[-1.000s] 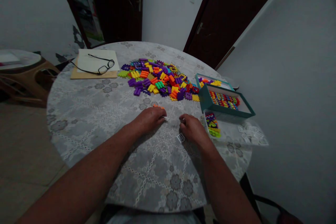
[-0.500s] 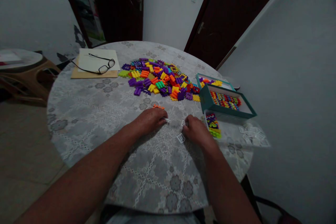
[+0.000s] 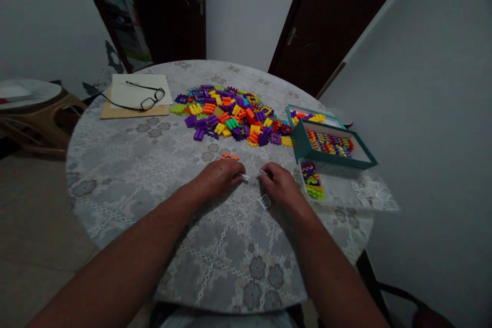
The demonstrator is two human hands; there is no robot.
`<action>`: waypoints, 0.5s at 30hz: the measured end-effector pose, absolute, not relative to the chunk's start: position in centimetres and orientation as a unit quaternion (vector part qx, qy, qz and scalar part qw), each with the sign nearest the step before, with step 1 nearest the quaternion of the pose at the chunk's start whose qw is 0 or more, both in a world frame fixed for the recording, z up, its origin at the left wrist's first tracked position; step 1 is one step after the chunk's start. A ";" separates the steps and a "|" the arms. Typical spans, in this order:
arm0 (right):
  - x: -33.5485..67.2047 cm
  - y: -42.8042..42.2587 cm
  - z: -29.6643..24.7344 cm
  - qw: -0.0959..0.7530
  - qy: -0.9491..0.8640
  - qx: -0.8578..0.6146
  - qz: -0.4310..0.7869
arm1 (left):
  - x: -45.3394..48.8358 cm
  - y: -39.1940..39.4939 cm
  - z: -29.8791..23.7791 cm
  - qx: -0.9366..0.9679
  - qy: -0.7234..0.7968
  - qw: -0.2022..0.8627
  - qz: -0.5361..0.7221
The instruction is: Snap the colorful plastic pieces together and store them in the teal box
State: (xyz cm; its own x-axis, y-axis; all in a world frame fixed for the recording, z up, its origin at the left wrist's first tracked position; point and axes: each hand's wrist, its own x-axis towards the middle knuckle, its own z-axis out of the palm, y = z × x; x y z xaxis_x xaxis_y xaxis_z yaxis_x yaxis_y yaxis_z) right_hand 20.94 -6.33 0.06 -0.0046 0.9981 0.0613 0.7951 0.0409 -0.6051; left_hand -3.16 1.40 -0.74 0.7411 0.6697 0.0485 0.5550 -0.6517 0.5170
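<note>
Over the middle of the table, my left hand point(image 3: 223, 176) is closed, pinching a small white plastic piece point(image 3: 243, 177) whose shape is mostly hidden. Facing it across a narrow gap, my right hand point(image 3: 278, 184) grips another white plastic piece point(image 3: 263, 172) between thumb and fingers. A white window-like grid piece point(image 3: 264, 201) lies flat on the tablecloth just below my right hand. Beyond my left hand rests an orange toothed piece point(image 3: 230, 157).
Behind the hands spreads a heap of colourful plastic building pieces point(image 3: 234, 115). To the right stand a teal box point(image 3: 326, 160) of sorted pieces, its lid point(image 3: 342, 124), a clear tub point(image 3: 313, 182) and white grid pieces point(image 3: 372, 193). Eyeglasses point(image 3: 148, 103) lie on paper point(image 3: 119, 84) at left.
My right hand has lifted the white piece that was beside its fingertips and moved slightly left toward my left hand. My left hand stays nearly in place. The view has shifted slightly.
</note>
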 end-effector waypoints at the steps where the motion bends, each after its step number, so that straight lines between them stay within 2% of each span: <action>1: 20.4 -6.2 0.1 0.262 -0.683 -0.653 0.196 | -3.2 1.4 -0.7 0.902 0.339 0.241 0.120; 15: 17.8 -6.4 -0.6 0.309 -0.720 -0.587 0.204 | -3.0 1.3 -0.4 0.890 0.350 0.258 0.136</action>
State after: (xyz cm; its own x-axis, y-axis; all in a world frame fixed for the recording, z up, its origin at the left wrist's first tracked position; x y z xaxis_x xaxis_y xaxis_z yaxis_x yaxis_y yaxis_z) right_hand 17.84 -6.42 -0.56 -0.1192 0.9715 0.2050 0.7198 0.2268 -0.6561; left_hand -2.98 1.34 -0.40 0.7176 0.6937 0.0614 0.5532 -0.6214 0.5548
